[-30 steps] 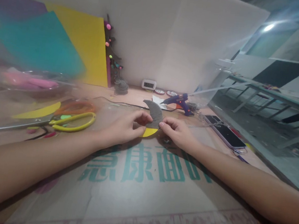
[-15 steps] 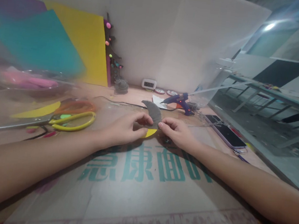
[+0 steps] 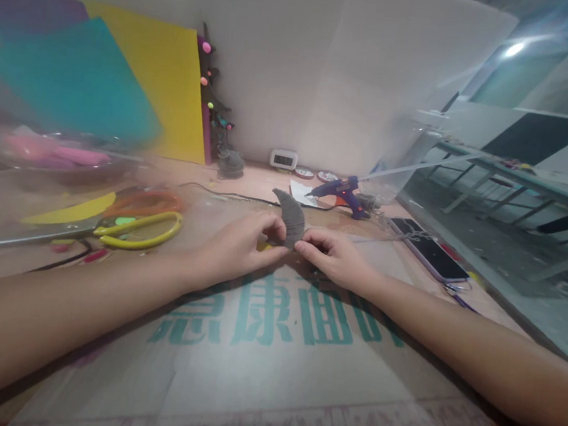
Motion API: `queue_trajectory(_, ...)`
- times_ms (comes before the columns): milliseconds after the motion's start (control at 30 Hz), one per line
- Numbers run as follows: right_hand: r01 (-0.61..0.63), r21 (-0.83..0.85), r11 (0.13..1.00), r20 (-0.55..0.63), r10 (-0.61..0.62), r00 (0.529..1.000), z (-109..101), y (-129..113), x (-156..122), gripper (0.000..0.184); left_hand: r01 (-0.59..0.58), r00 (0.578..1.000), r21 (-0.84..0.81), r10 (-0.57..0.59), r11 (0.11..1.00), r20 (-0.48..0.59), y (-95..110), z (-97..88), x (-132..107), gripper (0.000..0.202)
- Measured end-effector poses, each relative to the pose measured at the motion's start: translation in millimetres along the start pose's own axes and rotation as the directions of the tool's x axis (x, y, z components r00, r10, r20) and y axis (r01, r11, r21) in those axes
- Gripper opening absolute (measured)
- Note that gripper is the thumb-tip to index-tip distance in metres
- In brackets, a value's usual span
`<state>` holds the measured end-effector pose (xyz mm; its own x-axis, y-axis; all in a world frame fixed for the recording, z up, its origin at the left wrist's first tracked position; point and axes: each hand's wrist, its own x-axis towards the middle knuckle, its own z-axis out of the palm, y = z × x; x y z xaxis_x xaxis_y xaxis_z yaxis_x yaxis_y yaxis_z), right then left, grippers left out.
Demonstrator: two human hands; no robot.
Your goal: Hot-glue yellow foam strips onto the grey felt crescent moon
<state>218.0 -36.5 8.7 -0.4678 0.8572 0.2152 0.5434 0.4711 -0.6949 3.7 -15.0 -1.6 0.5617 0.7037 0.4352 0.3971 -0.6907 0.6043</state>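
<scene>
A curved grey horn-shaped piece, ribbed as if wound with grey cord, stands up between my two hands at the middle of the table. My left hand pinches its lower left side with thumb and fingers closed. My right hand pinches its lower right edge, fingers curled. A sliver of yellow shows just beside my left fingers. Both hands rest on a sheet printed with large green characters.
Yellow-handled scissors and a yellow foam crescent lie at the left. A purple glue gun with its cable, a small white clock and a phone lie beyond and to the right. Coloured foam sheets lean on the wall.
My hands have closed in on the grey piece; its yellow lower end, plainly visible before, is now almost hidden, and the piece looks narrower and more upright.
</scene>
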Motion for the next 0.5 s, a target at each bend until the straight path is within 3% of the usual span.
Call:
queue_trajectory(200,0.013,0.001,1.000,0.008,-0.013,1.000,0.4,-2.2,0.7,0.036,-0.026,0.999,0.048,0.027,0.998,-0.018,0.3,0.6,-1.2,0.018)
queue_trajectory(500,0.008,-0.016,1.000,-0.014,-0.009,1.000,0.0,-0.9,-0.4,0.035,0.008,0.999,-0.023,-0.008,1.000,0.037,-1.1,-3.0,0.5,0.022)
